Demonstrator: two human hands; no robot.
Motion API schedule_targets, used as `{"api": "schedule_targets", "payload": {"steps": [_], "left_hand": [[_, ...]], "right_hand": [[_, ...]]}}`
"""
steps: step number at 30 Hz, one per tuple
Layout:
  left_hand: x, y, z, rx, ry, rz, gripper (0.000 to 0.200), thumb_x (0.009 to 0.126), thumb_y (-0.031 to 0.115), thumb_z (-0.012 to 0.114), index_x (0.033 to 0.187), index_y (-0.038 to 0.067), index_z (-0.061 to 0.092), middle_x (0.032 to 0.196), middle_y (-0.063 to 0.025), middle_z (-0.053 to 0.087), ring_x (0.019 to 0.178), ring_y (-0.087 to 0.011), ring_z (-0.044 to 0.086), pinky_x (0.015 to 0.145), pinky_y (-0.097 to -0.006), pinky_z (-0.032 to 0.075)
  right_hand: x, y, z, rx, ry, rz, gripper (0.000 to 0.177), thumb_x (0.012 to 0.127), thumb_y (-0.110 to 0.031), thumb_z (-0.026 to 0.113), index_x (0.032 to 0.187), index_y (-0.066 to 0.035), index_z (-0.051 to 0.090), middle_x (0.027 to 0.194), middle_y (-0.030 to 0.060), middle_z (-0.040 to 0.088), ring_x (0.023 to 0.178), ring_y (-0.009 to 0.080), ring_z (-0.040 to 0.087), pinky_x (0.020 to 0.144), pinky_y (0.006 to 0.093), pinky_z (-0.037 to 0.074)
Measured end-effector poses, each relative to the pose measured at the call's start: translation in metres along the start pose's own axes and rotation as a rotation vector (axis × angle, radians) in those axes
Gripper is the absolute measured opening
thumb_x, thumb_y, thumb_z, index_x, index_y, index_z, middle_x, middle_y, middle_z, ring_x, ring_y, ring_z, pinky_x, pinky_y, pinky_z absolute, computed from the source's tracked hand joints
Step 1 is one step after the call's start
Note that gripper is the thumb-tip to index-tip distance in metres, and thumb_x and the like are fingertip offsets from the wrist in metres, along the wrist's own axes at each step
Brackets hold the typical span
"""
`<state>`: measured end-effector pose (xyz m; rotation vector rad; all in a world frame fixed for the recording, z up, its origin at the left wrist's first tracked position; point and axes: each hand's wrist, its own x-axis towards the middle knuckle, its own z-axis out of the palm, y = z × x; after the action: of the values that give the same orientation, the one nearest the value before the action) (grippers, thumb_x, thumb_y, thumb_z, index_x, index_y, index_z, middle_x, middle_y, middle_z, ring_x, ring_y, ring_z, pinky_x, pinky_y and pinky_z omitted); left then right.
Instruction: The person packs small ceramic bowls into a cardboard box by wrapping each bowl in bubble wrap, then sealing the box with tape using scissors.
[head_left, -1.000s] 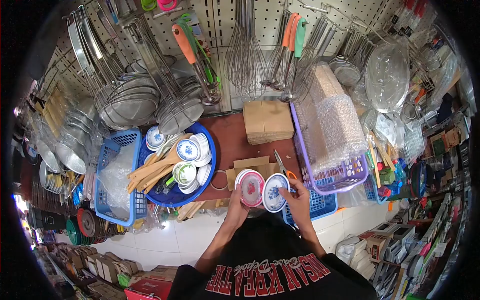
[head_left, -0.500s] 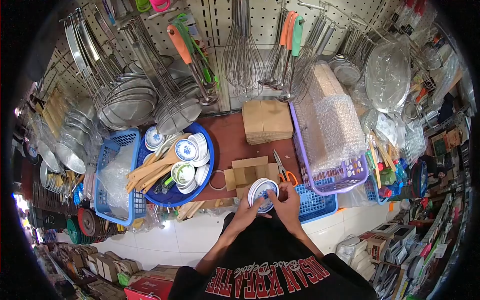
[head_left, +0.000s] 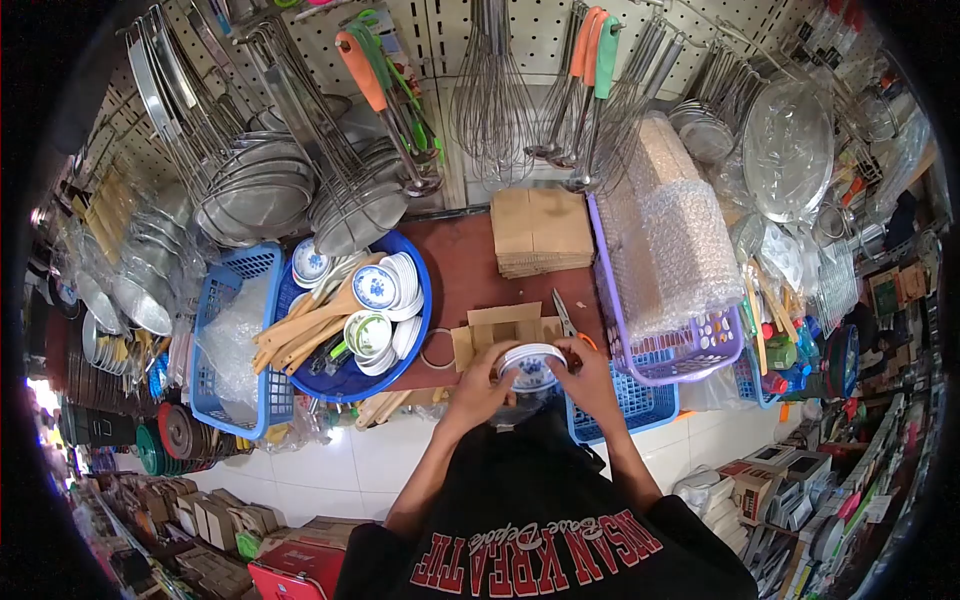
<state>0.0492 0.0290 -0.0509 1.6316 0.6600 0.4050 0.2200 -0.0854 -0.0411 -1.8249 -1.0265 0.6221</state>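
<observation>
A small stack of white bowls with blue floral decoration point(head_left: 532, 373) is held in front of my chest. My left hand point(head_left: 477, 390) grips it from the left, fingers curled round the rim. From the other side my right hand point(head_left: 592, 385) closes on the same stack. Just beyond the bowls an open cardboard box point(head_left: 500, 322) stands on the reddish-brown tabletop, partly hidden by my hands. Scissors point(head_left: 566, 318) with orange handles lie to the right of the box.
To the left, a round blue basin point(head_left: 424, 300) holds more bowls and wooden utensils. Flattened cardboard boxes point(head_left: 541, 225) are piled at the back. A purple basket point(head_left: 690, 372) with bubble wrap and a blue basket point(head_left: 650, 405) sit right. Whisks point(head_left: 490, 130) hang above.
My hands have spread to either side of the bowl stack and moved slightly up, nearer the box. The stack has tilted, showing its upper bowl's inside at a different angle.
</observation>
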Motion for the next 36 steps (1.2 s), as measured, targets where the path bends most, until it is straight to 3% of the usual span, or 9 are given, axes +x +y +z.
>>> {"api": "schedule_targets", "payload": {"steps": [4, 7, 10, 16, 25, 31, 32, 35, 36], "left_hand": [[0.019, -0.011, -0.003, 0.244, 0.18, 0.114, 0.034, 0.087, -0.002, 0.057, 0.12, 0.004, 0.059, 0.111, -0.0178, 0.064, 0.094, -0.0378, 0.064, 0.077, -0.0394, 0.053], [0.031, -0.019, -0.007, 0.498, 0.241, 0.111, 0.032, 0.086, 0.002, 0.058, 0.118, 0.006, 0.062, 0.111, -0.0163, 0.065, 0.103, -0.0373, 0.062, 0.083, -0.0432, 0.051], [0.047, -0.049, -0.011, 0.674, 0.269, 0.338, 0.031, 0.086, 0.006, 0.06, 0.116, 0.008, 0.064, 0.106, -0.014, 0.066, 0.105, -0.0355, 0.061, 0.088, -0.0461, 0.048], [0.065, -0.076, -0.007, 0.905, 0.256, 0.312, 0.028, 0.082, 0.007, 0.062, 0.108, 0.01, 0.072, 0.093, -0.0107, 0.066, 0.098, -0.0303, 0.059, 0.085, -0.0437, 0.044], [0.068, -0.08, -0.01, 0.992, 0.228, 0.312, 0.035, 0.079, 0.012, 0.067, 0.113, 0.012, 0.071, 0.106, -0.0096, 0.063, 0.104, -0.0268, 0.056, 0.087, -0.0435, 0.042], [0.024, -0.061, -0.006, 0.733, 0.549, 0.292, 0.055, 0.079, 0.006, 0.073, 0.131, 0.008, 0.058, 0.134, -0.0234, 0.046, 0.125, -0.0402, 0.045, 0.105, -0.047, 0.036], [0.018, -0.061, -0.003, 0.677, 0.555, 0.177, 0.067, 0.08, 0.006, 0.073, 0.141, 0.005, 0.045, 0.139, -0.0281, 0.04, 0.13, -0.046, 0.039, 0.11, -0.0487, 0.032], [0.019, -0.089, 0.002, 0.42, 0.589, 0.169, 0.077, 0.085, 0.007, 0.071, 0.15, 0.002, 0.03, 0.146, -0.029, 0.035, 0.137, -0.0447, 0.034, 0.113, -0.0484, 0.03], [0.018, -0.09, 0.002, 0.265, 0.513, 0.072, 0.088, 0.089, 0.009, 0.068, 0.155, 0.0, 0.009, 0.153, -0.0302, 0.026, 0.141, -0.0435, 0.029, 0.114, -0.0463, 0.028]], "right_hand": [[0.022, 0.018, 0.02, -0.09, 0.026, -0.045, 0.027, 0.082, -0.011, 0.072, 0.106, -0.003, 0.063, 0.093, 0.0148, 0.068, 0.081, 0.0261, 0.068, 0.07, 0.0355, 0.053], [0.037, 0.029, 0.034, -0.244, 0.033, -0.115, 0.027, 0.08, -0.01, 0.073, 0.105, -0.005, 0.063, 0.094, 0.0134, 0.069, 0.08, 0.0281, 0.069, 0.07, 0.0382, 0.054], [0.05, 0.046, 0.042, -0.39, 0.023, -0.154, 0.026, 0.079, -0.012, 0.074, 0.102, -0.007, 0.062, 0.094, 0.0123, 0.069, 0.086, 0.0311, 0.068, 0.074, 0.0416, 0.054], [0.066, 0.062, 0.049, -0.57, -0.122, -0.146, 0.024, 0.079, -0.015, 0.073, 0.1, -0.009, 0.063, 0.103, 0.0109, 0.068, 0.101, 0.032, 0.064, 0.083, 0.0455, 0.053], [0.082, 0.068, 0.054, -0.722, -0.256, -0.132, 0.027, 0.077, -0.014, 0.074, 0.103, -0.009, 0.067, 0.105, 0.0079, 0.065, 0.105, 0.0288, 0.064, 0.085, 0.0418, 0.055], [0.08, 0.067, 0.052, -0.65, -0.222, -0.132, 0.03, 0.08, -0.018, 0.073, 0.108, -0.01, 0.068, 0.11, 0.009, 0.065, 0.105, 0.0299, 0.064, 0.088, 0.0418, 0.054], [0.079, 0.066, 0.051, -0.608, -0.208, -0.131, 0.03, 0.08, -0.019, 0.073, 0.108, -0.01, 0.068, 0.111, 0.0094, 0.065, 0.105, 0.0304, 0.064, 0.088, 0.042, 0.054], [0.075, 0.068, 0.047, -0.4, -0.146, -0.161, 0.029, 0.08, -0.014, 0.072, 0.109, -0.009, 0.068, 0.112, 0.0114, 0.064, 0.103, 0.0324, 0.064, 0.09, 0.0416, 0.052], [0.073, 0.07, 0.046, -0.307, -0.079, -0.175, 0.032, 0.08, -0.012, 0.072, 0.112, -0.008, 0.067, 0.113, 0.0126, 0.063, 0.104, 0.0327, 0.063, 0.091, 0.0417, 0.052]]}}
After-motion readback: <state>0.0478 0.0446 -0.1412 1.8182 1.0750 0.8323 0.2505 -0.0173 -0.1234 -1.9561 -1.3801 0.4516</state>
